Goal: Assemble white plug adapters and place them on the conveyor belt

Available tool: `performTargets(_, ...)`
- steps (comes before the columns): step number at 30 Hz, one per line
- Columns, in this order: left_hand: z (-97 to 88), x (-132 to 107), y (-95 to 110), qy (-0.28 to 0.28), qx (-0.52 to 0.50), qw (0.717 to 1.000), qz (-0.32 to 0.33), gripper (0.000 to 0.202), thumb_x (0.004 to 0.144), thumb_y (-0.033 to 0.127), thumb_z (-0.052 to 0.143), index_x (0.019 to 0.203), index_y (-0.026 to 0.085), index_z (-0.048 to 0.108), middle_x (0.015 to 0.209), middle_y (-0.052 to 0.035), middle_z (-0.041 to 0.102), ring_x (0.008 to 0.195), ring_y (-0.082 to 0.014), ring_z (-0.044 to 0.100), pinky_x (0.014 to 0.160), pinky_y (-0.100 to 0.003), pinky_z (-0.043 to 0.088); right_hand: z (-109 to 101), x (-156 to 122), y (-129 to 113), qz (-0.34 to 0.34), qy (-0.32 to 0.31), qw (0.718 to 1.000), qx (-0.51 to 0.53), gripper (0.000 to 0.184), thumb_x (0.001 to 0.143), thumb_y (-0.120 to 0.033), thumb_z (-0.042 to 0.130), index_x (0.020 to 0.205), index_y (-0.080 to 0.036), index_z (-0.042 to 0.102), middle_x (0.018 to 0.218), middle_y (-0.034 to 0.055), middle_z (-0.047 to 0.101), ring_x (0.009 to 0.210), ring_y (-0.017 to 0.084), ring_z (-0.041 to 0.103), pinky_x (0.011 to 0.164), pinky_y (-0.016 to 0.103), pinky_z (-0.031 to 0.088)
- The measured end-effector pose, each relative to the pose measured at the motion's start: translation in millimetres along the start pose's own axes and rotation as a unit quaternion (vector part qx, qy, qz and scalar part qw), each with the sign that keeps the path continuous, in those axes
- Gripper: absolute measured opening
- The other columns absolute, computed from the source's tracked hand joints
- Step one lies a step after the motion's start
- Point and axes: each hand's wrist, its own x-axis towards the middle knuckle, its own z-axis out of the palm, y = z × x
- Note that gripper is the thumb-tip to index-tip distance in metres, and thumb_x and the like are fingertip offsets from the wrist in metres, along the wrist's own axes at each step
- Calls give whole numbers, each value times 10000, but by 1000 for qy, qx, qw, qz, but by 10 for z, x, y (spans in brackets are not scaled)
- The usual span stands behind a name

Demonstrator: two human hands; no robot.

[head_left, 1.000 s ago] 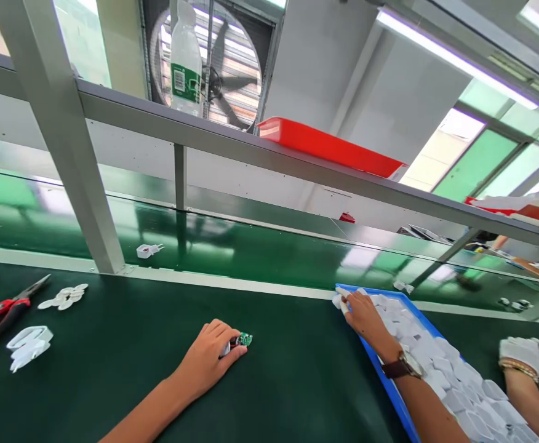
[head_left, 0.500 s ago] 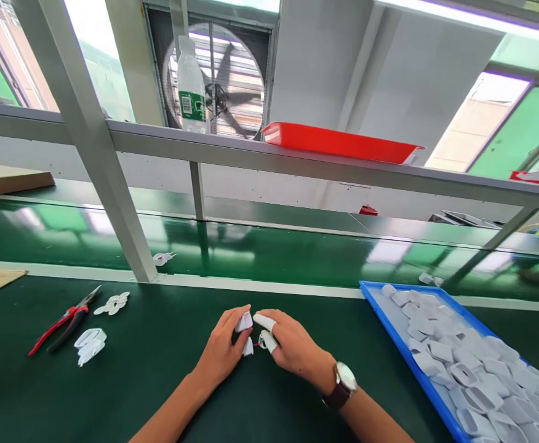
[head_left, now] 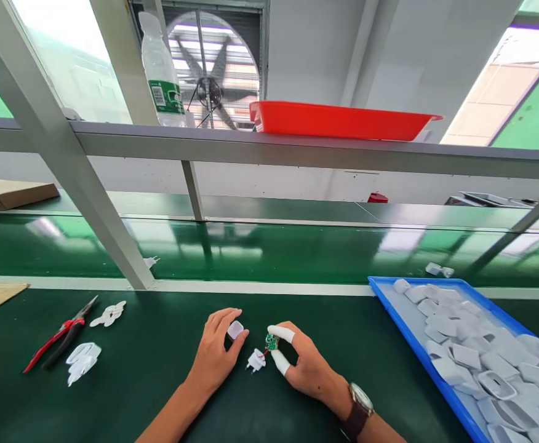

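Note:
My left hand curls its thumb and fingers around a small white plastic housing. To its right, my right hand, with white covers on two fingertips and a watch at the wrist, pinches a small green circuit board. A red wire joins the board to a white two-pin plug piece, which lies between the hands, apart from the left one. The green work surface is below both hands.
Pliers lie at left beside white plastic pieces. A blue tray full of white housings stands at right. Behind runs a green belt. A metal frame overhead carries a red tray and a bottle.
My hands have moved apart. The circuit board and plug piece now show clearly, with the board in my right fingers and the housing still at my left. The camera view has shifted slightly.

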Motion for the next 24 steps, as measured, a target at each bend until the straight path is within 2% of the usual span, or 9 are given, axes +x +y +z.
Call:
performTargets(2,-29,-20,119,16,-21,998,57,292,938,246,619,1227,230,656,1185,-102,696,1141,-275,636,1022,-456,525,-46,-1,-73,-10,21,1000,3,566,906,-83,526,1434,-272,451,1133,83,636,982,198,650,910,390,572)
performTargets(5,-22,-105,348,-44,-88,992,75,341,938,247,642,1278,256,635,1169,-97,699,1012,-244,679,911,-378,583,-73,-22,-150,-35,33,999,-8,651,912,-83,519,1510,-279,352,1147,95,626,986,210,649,894,393,586)
performTargets(7,17,-163,464,-96,-154,982,42,386,919,287,681,1300,267,622,1153,-88,703,909,-217,691,835,-343,610,-64,-38,-184,-64,24,997,-24,683,915,-91,531,1535,-279,312,1183,112,628,1028,233,644,900,414,589)
performTargets(9,58,-188,519,-121,-228,966,-6,350,913,319,692,1258,270,651,1116,-75,714,875,-203,695,810,-328,620,-40,-54,-207,-78,23,996,-44,681,925,-81,517,1541,-277,302,1241,129,620,1102,253,628,943,444,577)
performTargets(13,71,-141,498,-104,-363,919,-117,243,871,363,741,1086,249,733,1051,-59,734,929,-220,725,840,-324,628,39,-94,-213,-46,61,995,-69,721,918,-125,589,1551,-248,268,1390,173,519,1273,293,553,1044,485,527)
performTargets(15,49,-106,483,-96,-415,891,-159,297,798,370,816,1048,225,750,1067,-70,740,967,-248,737,878,-343,627,88,-112,-190,-27,66,995,-64,765,889,-166,650,1549,-241,270,1331,164,549,1190,284,604,972,450,573)
performTargets(18,12,-70,499,-118,-449,863,-200,344,741,370,867,1021,196,770,1035,-89,771,976,-272,751,906,-356,623,139,-122,-150,-10,82,996,-43,661,919,-147,594,1515,-271,335,1114,86,642,954,212,670,829,366,610)
performTargets(24,-42,-32,553,-142,-454,837,-268,407,661,414,917,980,192,797,941,-86,810,919,-279,769,887,-367,633,110,-83,-173,27,109,993,43,509,944,-152,555,1426,-292,466,1077,44,691,924,177,686,860,331,594)
